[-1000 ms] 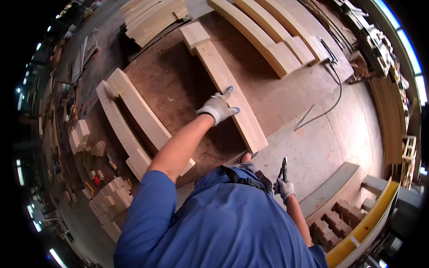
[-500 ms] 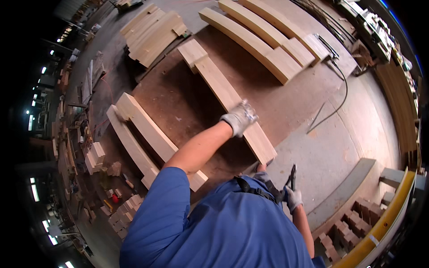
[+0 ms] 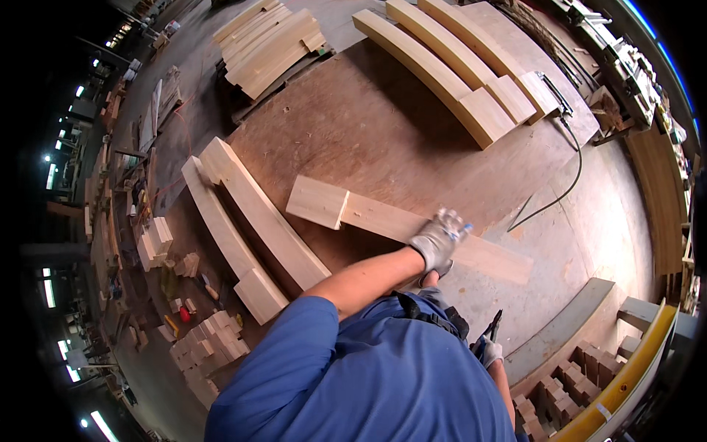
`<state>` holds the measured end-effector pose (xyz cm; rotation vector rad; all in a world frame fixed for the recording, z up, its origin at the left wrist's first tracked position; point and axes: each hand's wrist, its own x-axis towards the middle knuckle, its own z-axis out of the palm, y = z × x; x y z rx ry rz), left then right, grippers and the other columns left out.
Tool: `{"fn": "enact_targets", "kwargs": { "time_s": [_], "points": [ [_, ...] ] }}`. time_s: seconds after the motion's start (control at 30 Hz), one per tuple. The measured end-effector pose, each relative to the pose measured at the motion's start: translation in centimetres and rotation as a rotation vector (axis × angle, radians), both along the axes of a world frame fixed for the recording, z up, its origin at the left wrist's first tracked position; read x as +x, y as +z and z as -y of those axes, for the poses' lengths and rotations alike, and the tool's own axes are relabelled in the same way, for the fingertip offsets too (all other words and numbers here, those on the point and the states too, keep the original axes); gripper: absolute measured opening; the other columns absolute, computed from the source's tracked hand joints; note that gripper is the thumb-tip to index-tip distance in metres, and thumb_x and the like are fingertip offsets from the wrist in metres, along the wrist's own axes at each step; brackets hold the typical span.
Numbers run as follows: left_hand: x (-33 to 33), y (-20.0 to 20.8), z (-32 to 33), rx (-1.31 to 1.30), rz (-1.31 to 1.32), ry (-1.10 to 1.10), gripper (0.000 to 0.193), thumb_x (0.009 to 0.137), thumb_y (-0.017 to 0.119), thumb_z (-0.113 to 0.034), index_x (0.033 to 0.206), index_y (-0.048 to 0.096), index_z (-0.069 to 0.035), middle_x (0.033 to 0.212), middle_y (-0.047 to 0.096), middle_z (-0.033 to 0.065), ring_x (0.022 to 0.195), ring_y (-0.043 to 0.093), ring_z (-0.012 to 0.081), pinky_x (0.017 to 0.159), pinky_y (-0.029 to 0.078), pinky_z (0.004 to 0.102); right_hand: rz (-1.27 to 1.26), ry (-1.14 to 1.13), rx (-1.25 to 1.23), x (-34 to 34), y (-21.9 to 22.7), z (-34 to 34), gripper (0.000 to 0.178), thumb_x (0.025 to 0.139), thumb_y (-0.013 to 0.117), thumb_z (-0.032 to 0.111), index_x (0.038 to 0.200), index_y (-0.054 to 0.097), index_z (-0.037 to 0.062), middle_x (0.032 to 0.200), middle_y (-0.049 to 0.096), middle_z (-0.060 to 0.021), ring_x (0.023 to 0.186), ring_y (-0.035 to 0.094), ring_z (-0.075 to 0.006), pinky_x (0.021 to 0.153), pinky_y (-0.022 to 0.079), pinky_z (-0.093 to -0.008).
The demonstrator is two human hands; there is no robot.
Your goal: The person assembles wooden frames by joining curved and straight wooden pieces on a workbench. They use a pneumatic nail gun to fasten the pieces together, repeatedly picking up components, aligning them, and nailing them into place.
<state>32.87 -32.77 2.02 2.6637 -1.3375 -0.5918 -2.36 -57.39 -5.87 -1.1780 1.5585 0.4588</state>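
A pale wooden beam (image 3: 390, 219) with a thicker block on its left end lies crosswise in front of me, its right end blurred by motion. My left hand (image 3: 438, 241), in a grey-white work glove, is laid over the beam's middle with the fingers curled across toward its far edge. Low at my right side, my right hand (image 3: 493, 354), also gloved, is closed around a dark, slim hand tool (image 3: 492, 328) that points up. The tool's exact kind is hard to make out.
Two curved beams (image 3: 259, 210) lie on the left; three more (image 3: 442, 62) lie at the far right beside an air tool with a black hose (image 3: 578, 158). A stack of boards (image 3: 269, 48) stands at the back left. Small wooden blocks (image 3: 210, 346) and a yellow rail (image 3: 626, 383) flank me.
The beam under my left hand has swung from pointing away from me to lying crosswise. My left hand has moved right and nearer with it; the right hand still holds the dark tool.
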Motion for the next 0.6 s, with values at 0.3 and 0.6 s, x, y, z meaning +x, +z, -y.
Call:
{"fn": "enact_targets", "kwargs": {
  "time_s": [0.3,0.6],
  "points": [
    [2.7,0.2,-5.2,0.081,-0.14,0.157,0.082,0.077,0.082,-0.037,0.147,0.055,-0.004,0.145,0.062,0.0209,0.134,0.061,0.0358,0.114,0.048,0.0427,-0.047,-0.058,0.081,-2.3,-3.7,0.3,0.028,0.102,0.071,0.022,0.097,0.065,-0.0045,0.084,0.072,-0.0196,0.071,0.075,-0.036,0.061,0.064,-0.0499],
    [9.6,11.3,-3.8,-0.415,0.147,0.602,0.103,0.063,0.096,-0.057,0.141,0.054,-0.005,0.117,0.075,0.0248,0.107,0.075,0.036,0.094,0.061,0.046,-0.039,-0.086,0.091,-4.4,-6.4,0.1,0.026,0.102,0.07,0.021,0.093,0.067,-0.0032,0.083,0.071,-0.017,0.069,0.074,-0.0315,0.06,0.063,-0.0462]
  ]
}}
